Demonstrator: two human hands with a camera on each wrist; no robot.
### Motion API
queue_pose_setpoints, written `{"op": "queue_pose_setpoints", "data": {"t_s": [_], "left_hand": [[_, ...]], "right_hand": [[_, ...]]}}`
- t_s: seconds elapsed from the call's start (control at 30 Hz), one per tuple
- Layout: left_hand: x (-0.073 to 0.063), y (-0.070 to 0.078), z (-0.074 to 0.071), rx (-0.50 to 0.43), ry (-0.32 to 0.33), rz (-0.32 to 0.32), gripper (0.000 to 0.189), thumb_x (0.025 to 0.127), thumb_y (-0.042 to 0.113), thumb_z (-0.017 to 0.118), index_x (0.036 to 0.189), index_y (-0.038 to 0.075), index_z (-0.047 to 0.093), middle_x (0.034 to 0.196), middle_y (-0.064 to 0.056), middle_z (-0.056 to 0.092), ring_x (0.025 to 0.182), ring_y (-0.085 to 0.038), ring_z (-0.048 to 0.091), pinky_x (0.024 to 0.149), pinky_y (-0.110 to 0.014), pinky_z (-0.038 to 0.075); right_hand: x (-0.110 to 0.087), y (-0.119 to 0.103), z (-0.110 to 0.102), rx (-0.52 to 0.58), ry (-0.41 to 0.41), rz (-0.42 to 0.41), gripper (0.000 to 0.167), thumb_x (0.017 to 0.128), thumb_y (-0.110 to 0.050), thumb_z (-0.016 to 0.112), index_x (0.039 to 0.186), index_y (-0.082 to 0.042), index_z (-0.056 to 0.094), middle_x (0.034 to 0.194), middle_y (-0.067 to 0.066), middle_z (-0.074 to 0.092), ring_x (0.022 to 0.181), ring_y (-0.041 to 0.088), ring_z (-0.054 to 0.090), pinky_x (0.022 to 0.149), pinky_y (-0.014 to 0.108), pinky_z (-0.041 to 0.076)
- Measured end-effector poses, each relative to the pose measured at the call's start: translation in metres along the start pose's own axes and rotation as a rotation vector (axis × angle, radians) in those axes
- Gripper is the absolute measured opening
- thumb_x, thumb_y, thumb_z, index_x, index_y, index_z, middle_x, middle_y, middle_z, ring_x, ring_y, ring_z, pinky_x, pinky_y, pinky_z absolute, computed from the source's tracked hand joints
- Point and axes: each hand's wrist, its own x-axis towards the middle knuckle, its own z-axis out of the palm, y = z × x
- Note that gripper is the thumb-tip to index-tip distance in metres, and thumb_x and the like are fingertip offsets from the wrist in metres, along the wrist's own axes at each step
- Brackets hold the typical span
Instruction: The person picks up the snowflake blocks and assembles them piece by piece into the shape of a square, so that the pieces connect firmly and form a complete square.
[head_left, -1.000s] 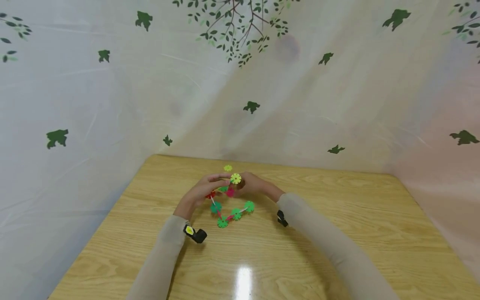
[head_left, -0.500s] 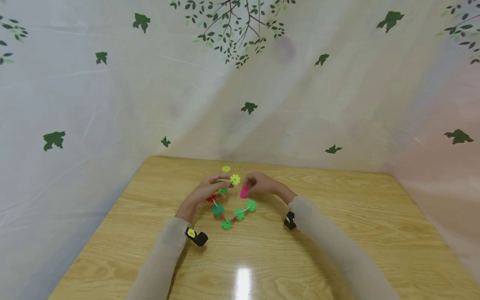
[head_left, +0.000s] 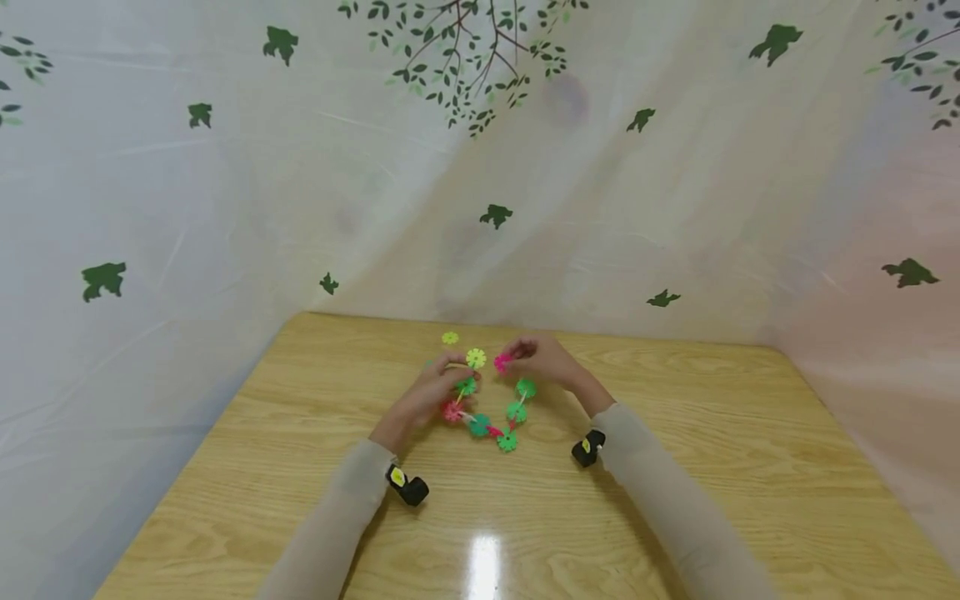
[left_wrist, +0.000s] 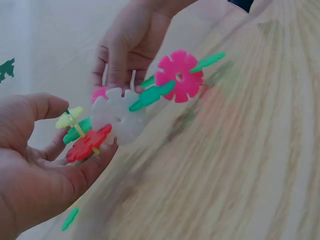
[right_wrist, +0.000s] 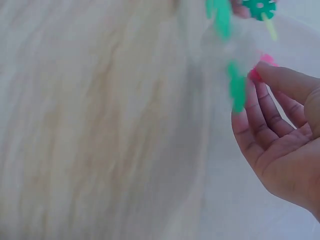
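Observation:
My left hand (head_left: 429, 393) grips one end of a curved chain of snowflake discs, by the red disc (left_wrist: 89, 142). From there the chain runs through a white disc (left_wrist: 119, 116), a teal disc (head_left: 480, 426) and a pink disc (left_wrist: 179, 76) to several green discs, the far one (head_left: 526, 388) below my right hand. A yellow disc (head_left: 476, 358) stands at the held end, above the left fingertips. My right hand (head_left: 551, 360) pinches a separate pink disc (head_left: 502, 363) between thumb and fingers, slightly right of the yellow one.
A loose yellow disc (head_left: 450, 337) lies near the back of the wooden table (head_left: 675, 467). Behind the left hand lies a loose green disc (left_wrist: 70, 219). A pale curtain with printed leaves (head_left: 375, 208) hangs along the table's back edge.
The right hand has drawn away from the yellow disc to the right, bringing the pink disc with it. The left hand has shifted slightly right, and the chain has swung rightward.

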Motion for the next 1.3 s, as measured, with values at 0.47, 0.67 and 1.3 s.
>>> {"op": "queue_pose_setpoints", "data": {"t_s": [0.47,0.67,1.3], "left_hand": [[-0.001,-0.006,0.021,-0.083,-0.018,0.038,0.025,0.107,0.011,0.049,0.127,0.004,0.035,0.122,-0.023,0.059,0.098,-0.024,0.068,0.088,-0.041,0.061],[0.000,-0.007,0.020,-0.080,-0.028,0.024,0.025,0.107,0.012,0.050,0.128,0.004,0.038,0.120,-0.020,0.060,0.099,-0.023,0.067,0.089,-0.041,0.061],[-0.002,-0.008,0.017,-0.045,0.109,0.026,0.013,0.106,0.020,0.056,0.110,0.008,0.056,0.104,-0.008,0.072,0.089,-0.010,0.068,0.074,-0.028,0.058]], "right_hand": [[-0.005,-0.009,0.008,0.036,0.089,-0.071,0.010,0.090,-0.001,0.075,0.098,0.005,0.073,0.097,0.019,0.073,0.082,0.010,0.066,0.076,0.022,0.056],[-0.011,-0.013,0.012,0.106,0.117,-0.066,0.012,0.091,0.000,0.074,0.099,0.008,0.072,0.099,0.024,0.072,0.084,0.015,0.067,0.075,0.022,0.056],[-0.012,-0.008,0.022,0.136,0.120,-0.049,0.010,0.089,-0.003,0.077,0.095,0.004,0.074,0.093,0.017,0.074,0.081,0.020,0.070,0.075,0.028,0.059]]}}
